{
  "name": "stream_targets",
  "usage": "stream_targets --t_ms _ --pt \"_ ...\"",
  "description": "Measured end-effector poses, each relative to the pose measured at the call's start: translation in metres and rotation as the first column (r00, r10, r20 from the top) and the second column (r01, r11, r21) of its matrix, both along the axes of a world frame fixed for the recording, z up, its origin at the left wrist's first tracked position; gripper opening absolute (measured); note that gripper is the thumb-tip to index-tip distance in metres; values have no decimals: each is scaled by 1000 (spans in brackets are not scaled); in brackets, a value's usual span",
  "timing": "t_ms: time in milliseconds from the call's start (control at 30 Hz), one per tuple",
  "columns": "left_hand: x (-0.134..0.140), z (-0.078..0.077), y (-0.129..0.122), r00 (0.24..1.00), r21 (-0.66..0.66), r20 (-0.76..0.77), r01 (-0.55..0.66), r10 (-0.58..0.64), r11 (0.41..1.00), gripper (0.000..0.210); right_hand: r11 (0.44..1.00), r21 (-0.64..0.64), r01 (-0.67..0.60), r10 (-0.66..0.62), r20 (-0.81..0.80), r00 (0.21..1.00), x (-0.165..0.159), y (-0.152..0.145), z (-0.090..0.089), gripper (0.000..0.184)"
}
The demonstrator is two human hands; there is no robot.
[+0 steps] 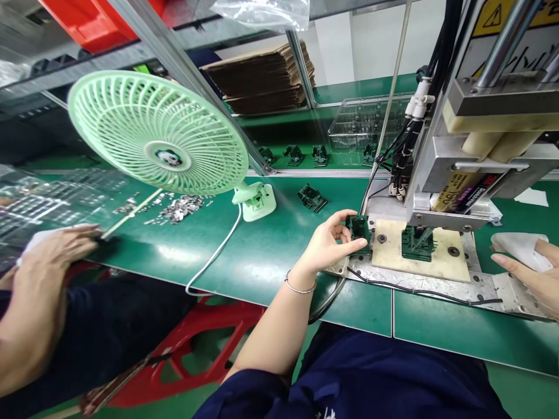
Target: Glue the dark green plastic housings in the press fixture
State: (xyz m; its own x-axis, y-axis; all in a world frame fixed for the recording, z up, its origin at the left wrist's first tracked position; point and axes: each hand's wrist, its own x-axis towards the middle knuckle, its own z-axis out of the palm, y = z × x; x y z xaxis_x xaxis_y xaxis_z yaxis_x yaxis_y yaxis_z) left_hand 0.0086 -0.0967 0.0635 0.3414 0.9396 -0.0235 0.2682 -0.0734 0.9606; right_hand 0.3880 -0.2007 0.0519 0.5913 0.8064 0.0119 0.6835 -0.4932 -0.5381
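Observation:
My left hand (334,241) is closed on a dark green plastic part (360,231), pinched between thumb and fingers at the left edge of the press base. At the right edge of the view my right hand (530,276) has its thumb and fingers apart, with a white covering (519,247) over some fingers. Between my hands, another green plastic part (417,243) sits on the cream fixture plate (384,262), directly beneath the press head (449,215). A loose green part (311,198) lies on the bench behind my left hand.
A green clip fan (166,139) stands to the left, its white cable trailing over the bench (262,256). Small metal pieces (181,208) lie piled behind it. A co-worker's hand (65,247) is at far left. Several green parts (320,155) line the back near a clear tray (349,125).

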Motion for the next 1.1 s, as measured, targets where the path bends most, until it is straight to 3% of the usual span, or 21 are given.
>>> stream_targets --t_ms 233,1100 --pt "0 -2 1 1000 22 5 9 -9 1000 68 995 -78 68 -75 -100 992 -4 3 5 61" --pt "0 -3 -1 1000 0 25 -16 16 1000 70 999 -40 33 -34 -22 999 9 -2 -9 65"
